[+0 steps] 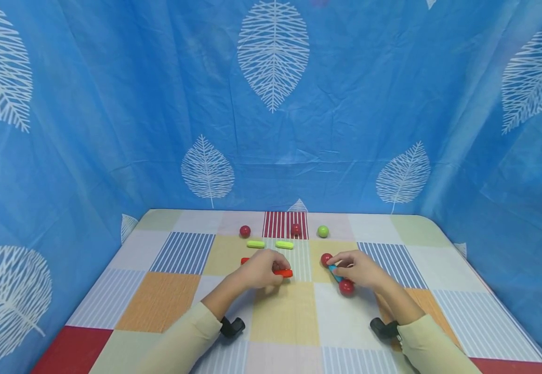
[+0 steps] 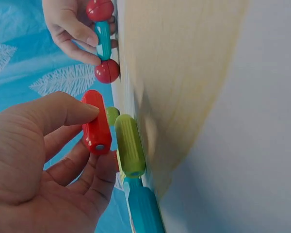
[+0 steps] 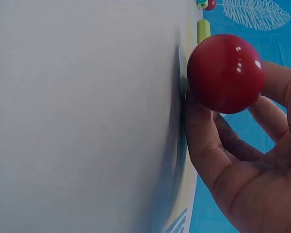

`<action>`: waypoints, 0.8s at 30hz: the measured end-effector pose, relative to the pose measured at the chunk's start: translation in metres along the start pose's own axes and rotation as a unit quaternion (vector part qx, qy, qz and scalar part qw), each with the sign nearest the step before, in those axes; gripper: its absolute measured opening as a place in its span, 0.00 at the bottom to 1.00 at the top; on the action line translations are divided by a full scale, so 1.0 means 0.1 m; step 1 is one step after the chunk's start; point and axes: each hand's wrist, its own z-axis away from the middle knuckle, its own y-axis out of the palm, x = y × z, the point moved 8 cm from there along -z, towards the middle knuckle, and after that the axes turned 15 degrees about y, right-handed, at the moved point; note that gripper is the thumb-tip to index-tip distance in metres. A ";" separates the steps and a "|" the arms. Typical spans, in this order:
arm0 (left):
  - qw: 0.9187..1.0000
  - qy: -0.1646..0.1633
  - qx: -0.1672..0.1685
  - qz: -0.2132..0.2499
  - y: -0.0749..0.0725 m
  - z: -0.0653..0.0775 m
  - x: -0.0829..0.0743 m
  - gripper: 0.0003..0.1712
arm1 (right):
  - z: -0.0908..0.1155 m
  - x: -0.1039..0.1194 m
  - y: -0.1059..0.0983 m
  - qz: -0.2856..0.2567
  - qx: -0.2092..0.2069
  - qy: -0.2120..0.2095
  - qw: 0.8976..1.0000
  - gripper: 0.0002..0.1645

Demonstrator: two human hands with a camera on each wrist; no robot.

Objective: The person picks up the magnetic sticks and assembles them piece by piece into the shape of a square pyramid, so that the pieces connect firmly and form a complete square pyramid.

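Observation:
My left hand [image 1: 263, 267] pinches a red ribbed stick [image 2: 97, 124] between thumb and fingers, just above the table. On the right, my right hand [image 1: 360, 267] holds a blue stick [image 2: 103, 41] with a red ball at each end. The nearer red ball [image 3: 226, 74] fills much of the right wrist view and hides the stick there. Close to the left hand lie a lime-green stick [image 2: 131, 145] and a blue stick [image 2: 146, 208]. Another red piece [image 1: 245, 261] shows partly from behind the left hand.
Farther back on the patchwork cloth [image 1: 285, 322] are a red ball [image 1: 245, 231], a second red ball [image 1: 296, 229], a green ball [image 1: 323, 231] and two lime-green sticks [image 1: 255, 244]. A blue leaf-patterned curtain [image 1: 345, 104] encloses the table's back and sides.

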 end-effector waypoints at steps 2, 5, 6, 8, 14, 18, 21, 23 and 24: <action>1.000 0.000 -0.002 0.002 0.01 -0.03 0.00 0.13 | -0.01 -0.03 0.00 -0.003 0.000 0.006 1.000 0.14; 1.000 0.009 -0.007 0.005 0.02 -0.08 -0.02 0.13 | -0.01 -0.06 0.01 -0.017 0.011 0.016 1.000 0.16; 1.000 0.012 -0.009 0.007 0.02 -0.09 -0.03 0.14 | -0.01 -0.07 0.01 -0.021 0.014 0.018 1.000 0.17; 1.000 0.015 -0.011 0.009 0.03 -0.12 -0.03 0.14 | -0.01 -0.08 0.02 -0.027 0.019 0.020 0.999 0.20; 1.000 0.004 -0.015 0.017 0.06 -0.17 -0.04 0.17 | 0.02 -0.07 0.00 -0.022 0.014 0.008 1.000 0.20; 0.999 0.010 -0.024 0.024 0.07 -0.20 -0.07 0.16 | 0.03 -0.07 0.00 -0.039 0.021 0.008 0.999 0.21; 0.999 0.016 -0.031 0.029 0.07 -0.24 -0.09 0.16 | 0.03 -0.08 0.00 -0.052 0.027 0.009 0.998 0.21; 0.999 0.019 -0.035 0.031 0.08 -0.27 -0.08 0.16 | 0.04 -0.08 -0.01 -0.054 0.026 0.008 0.998 0.22; 0.999 0.021 -0.037 0.032 0.09 -0.30 -0.08 0.16 | 0.04 -0.08 -0.01 -0.053 0.025 0.009 0.998 0.22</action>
